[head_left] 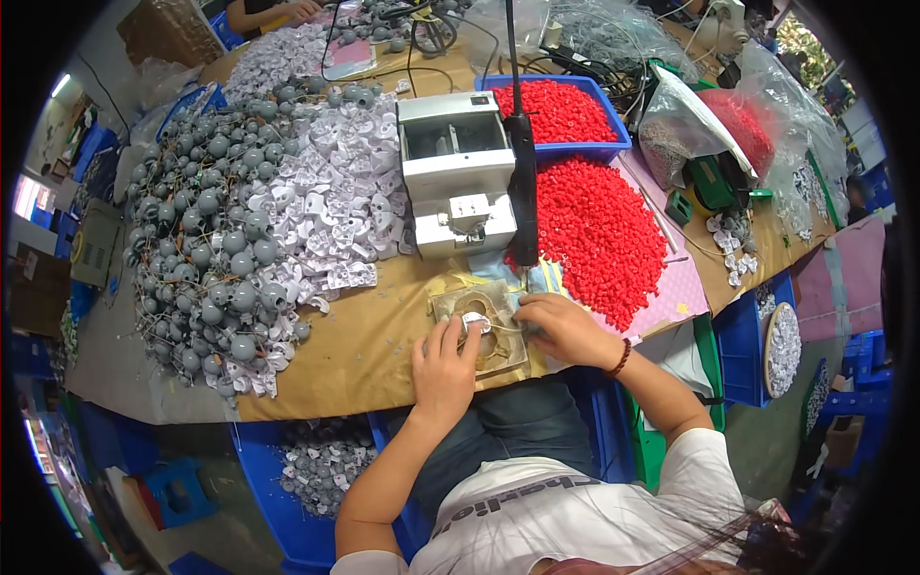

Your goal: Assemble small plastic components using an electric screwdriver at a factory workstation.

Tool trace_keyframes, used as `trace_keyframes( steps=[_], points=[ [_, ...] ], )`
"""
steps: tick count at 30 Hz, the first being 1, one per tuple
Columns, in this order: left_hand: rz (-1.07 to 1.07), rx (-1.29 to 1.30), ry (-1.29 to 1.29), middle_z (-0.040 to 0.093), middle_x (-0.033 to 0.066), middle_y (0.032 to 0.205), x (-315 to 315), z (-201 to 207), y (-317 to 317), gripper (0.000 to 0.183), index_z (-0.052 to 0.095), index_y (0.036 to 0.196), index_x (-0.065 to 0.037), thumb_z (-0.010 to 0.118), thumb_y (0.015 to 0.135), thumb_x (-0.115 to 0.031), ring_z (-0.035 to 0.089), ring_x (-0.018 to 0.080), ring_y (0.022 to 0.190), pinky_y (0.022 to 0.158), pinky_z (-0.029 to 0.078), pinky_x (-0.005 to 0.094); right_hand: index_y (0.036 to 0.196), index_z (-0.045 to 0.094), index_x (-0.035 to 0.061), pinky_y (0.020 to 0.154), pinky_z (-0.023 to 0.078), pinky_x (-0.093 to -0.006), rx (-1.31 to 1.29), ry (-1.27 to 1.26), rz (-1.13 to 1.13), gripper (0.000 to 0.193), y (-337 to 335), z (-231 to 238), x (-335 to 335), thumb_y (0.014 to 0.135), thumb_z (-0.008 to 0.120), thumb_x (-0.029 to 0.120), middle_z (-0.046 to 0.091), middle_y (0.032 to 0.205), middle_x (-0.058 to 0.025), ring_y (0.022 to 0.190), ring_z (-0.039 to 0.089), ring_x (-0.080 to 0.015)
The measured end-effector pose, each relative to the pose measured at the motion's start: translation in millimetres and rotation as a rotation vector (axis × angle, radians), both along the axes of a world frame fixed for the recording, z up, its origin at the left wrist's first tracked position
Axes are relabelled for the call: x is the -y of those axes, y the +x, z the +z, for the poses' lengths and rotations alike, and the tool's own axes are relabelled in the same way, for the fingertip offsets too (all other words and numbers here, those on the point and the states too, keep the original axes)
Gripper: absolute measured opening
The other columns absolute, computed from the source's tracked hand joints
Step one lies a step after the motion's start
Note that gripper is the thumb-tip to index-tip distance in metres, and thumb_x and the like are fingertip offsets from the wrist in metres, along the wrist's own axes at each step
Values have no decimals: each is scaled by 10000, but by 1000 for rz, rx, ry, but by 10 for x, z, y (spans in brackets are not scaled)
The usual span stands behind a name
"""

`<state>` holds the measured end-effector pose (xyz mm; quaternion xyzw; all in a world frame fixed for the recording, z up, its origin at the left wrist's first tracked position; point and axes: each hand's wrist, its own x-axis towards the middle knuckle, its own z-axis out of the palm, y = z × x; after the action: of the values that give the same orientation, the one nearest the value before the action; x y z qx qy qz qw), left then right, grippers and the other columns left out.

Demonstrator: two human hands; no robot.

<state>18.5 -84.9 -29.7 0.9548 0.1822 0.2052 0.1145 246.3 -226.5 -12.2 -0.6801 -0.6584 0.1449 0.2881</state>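
A small round white plastic part [473,322] sits in a recess of a worn fixture block [513,356] at the table's front edge. My left hand [447,368] has its fingertips closed on this part. From there a thin pale wire [501,330] runs right, to the curled fingers of my right hand [567,328], which pinch its end beside the block. Just above the right fingers hangs a black electric screwdriver [523,196], bit pointing down.
Beyond the block stands a white screw feeder [458,177]. Grey round lamp holders with wires [206,244] and white plastic pieces [331,216] heap up on the left. Red caps [594,235] lie on the right, more in a blue tray [621,120]. Another person's hand [303,10] shows at the far side.
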Motion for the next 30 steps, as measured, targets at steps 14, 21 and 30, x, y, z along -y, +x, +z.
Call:
trace_keyframes(
  steps=[14,21,30],
  points=[
    [-29,17,11,622,157,1308,-58,1,-34,484,667,1301,-80,662,818,-54,578,311,1239,1003,438,478,1284,597,71,565,418,-219,-1631,-186,-80,307,-8,22,-265,991,684,100,669,986,-50,672,564,-80],
    [-48,28,10,633,157,1294,-90,19,-29,433,684,1268,-69,645,837,-67,588,306,1237,1004,441,461,1315,599,39,771,539,-263,-597,220,-167,358,-83,-115,-480,968,683,32,692,1076,-57,859,689,-166],
    [-90,31,-41,630,162,1310,-142,53,-47,380,700,1216,-89,686,837,-90,588,313,1249,1007,454,462,1035,688,-13,687,542,-348,-533,-72,-119,323,-185,-84,-629,876,833,229,723,893,-102,804,701,-215]
  ],
)
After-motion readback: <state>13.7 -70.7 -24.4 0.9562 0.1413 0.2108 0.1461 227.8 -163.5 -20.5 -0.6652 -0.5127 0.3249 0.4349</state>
